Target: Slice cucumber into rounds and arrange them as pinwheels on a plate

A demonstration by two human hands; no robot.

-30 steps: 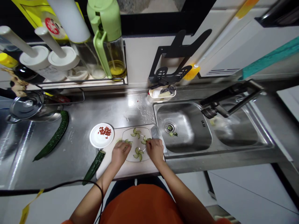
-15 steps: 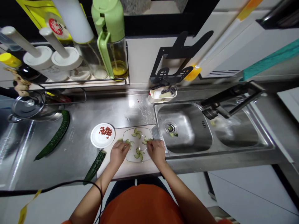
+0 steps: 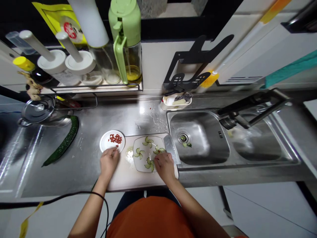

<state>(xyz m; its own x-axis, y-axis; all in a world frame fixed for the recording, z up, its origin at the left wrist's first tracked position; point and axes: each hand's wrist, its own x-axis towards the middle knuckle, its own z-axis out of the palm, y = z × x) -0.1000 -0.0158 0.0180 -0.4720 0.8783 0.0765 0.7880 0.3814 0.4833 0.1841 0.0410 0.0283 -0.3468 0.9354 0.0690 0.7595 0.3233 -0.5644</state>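
Observation:
My left hand is over the near rim of a small round white plate, fingers bunched beside one stray red berry. More dried red berries, probably goji, lie in this plate. My right hand hovers at the near right of a square clear-rimmed plate, its fingertips pressed together; whatever is between them is too small to make out. On the square plate, cucumber slices form several pinwheel shapes, some with a red centre. A pale cutting board lies beneath this plate.
A knife lies along the board's right edge, beside the sink. A whole cucumber lies at left near a lidded pot. Seasoning jars and an oil bottle stand on a rack behind. A black cable crosses the front.
My left hand has moved left from the square plate to the berry plate, its arm now covering most of the cut cucumber. My right hand has drawn slightly back from the right-hand pinwheel.

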